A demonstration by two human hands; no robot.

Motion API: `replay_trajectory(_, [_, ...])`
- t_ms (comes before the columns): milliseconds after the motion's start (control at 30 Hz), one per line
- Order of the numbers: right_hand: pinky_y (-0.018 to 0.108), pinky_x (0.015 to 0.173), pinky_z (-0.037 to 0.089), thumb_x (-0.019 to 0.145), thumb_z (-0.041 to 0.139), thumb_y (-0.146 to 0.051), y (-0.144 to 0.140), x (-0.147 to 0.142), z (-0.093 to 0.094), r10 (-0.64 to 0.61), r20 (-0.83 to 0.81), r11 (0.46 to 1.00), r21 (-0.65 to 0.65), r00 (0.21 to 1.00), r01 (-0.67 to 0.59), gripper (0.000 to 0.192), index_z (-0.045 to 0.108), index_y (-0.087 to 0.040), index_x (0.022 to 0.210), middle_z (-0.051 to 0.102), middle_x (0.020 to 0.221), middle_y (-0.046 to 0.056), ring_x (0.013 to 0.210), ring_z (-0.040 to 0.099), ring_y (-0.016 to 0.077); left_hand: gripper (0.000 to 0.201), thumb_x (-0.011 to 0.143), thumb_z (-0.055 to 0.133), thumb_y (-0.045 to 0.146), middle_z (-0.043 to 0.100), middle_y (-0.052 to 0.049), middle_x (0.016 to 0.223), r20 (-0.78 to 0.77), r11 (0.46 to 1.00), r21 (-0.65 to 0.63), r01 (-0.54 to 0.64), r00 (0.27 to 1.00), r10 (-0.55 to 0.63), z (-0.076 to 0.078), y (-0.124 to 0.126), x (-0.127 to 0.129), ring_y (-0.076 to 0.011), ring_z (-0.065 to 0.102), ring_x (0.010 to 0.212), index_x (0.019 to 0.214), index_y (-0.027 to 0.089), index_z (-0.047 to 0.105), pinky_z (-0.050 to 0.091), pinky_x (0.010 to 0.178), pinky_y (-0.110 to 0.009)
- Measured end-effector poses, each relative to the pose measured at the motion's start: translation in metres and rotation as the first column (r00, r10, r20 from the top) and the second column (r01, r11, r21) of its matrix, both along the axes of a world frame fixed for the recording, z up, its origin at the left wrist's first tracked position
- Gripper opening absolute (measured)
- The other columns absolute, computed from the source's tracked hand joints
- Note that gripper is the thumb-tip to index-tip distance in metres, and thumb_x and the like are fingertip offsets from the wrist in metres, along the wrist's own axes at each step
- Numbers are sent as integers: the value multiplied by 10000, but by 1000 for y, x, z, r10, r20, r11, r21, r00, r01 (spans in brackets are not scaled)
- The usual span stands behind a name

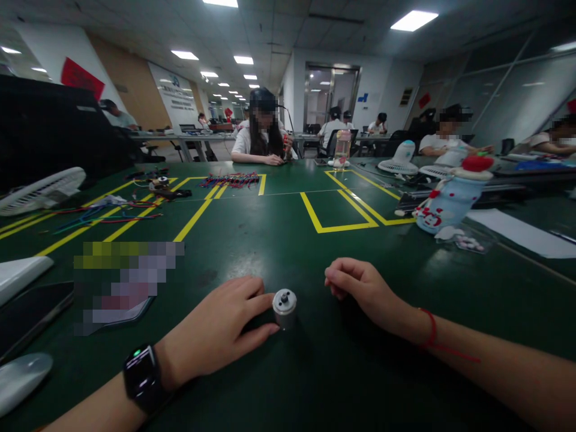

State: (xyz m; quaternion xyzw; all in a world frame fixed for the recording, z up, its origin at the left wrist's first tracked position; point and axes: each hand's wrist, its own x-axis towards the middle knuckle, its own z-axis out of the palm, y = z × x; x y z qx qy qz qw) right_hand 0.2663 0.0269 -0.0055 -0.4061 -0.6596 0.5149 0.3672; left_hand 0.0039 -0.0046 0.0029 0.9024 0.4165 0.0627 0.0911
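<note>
A small silver motor (pixel 284 308) stands upright on the green counter (pixel 288 240), between the two hands. The left hand (pixel 216 329) rests palm down with its fingers loosely spread, the fingertips (pixel 265 297) touching the motor's side without clasping it. The right hand (pixel 360 291) lies just beside the motor, curled into a loose fist and holding nothing. Well beyond the right hand lies a snowman-shaped bottle (pixel 450 195); far past the left hand lie coloured wires (pixel 231 179).
</note>
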Motion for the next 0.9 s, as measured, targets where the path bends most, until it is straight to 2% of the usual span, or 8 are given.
replay_trajectory(200, [229, 540, 358, 876, 561, -388, -2, -3, 4, 38, 105, 996, 72, 994, -45, 264, 593, -151, 764, 531, 665, -21, 595, 461, 98, 205, 899, 529, 324, 503, -20, 891, 15, 1000, 2, 4, 1000, -4, 0, -2, 0, -196, 489, 782, 1095, 271, 557, 389, 693, -329])
replay_trajectory(400, [216, 523, 377, 868, 574, -298, -8, -16, 15, 214, 295, 956, 131, 931, -261, 162, 638, -151, 893, 579, 715, -10, 605, 492, 100, 162, 891, 531, 324, 506, -21, 883, 16, 1000, 3, -4, 1000, 4, 0, -2, 1, -201, 487, 781, 1033, 254, 564, 388, 692, -334])
replay_trajectory(533, [227, 574, 413, 866, 573, -287, -10, -30, 32, 173, 336, 925, 269, 926, -270, 198, 632, -170, 1015, 614, 823, 13, 666, 520, 111, 157, 891, 527, 338, 508, -25, 880, 14, 1000, 11, 1, 1000, -1, 0, -1, 2, -209, 489, 785, 1020, 256, 564, 394, 693, -337])
replay_trajectory(667, [237, 604, 409, 839, 602, -251, -8, -41, 40, 151, 435, 851, 400, 888, -340, 137, 674, -185, 934, 613, 844, 10, 661, 524, 103, 164, 899, 516, 337, 515, -34, 909, 11, 1000, 11, -3, 1000, 3, 0, 0, 2, -214, 495, 810, 1029, 253, 568, 405, 721, -349])
replay_trajectory(767, [230, 580, 397, 827, 616, -246, -8, -46, 39, 125, 426, 852, 416, 896, -317, 111, 680, -183, 891, 597, 812, 4, 631, 514, 95, 174, 899, 516, 348, 516, -38, 913, 5, 1000, 8, -5, 1000, 5, 0, 0, 1, -216, 496, 820, 1023, 240, 573, 411, 738, -357])
replay_trajectory(900, [215, 600, 412, 816, 624, -224, -13, -52, 33, 134, 347, 866, 414, 928, -280, 81, 669, -171, 858, 581, 809, 1, 665, 523, 93, 274, 887, 520, 462, 515, -44, 899, 13, 1000, 6, 17, 1000, -17, -2, 1, -1, -221, 490, 814, 1013, 226, 580, 412, 719, -355])
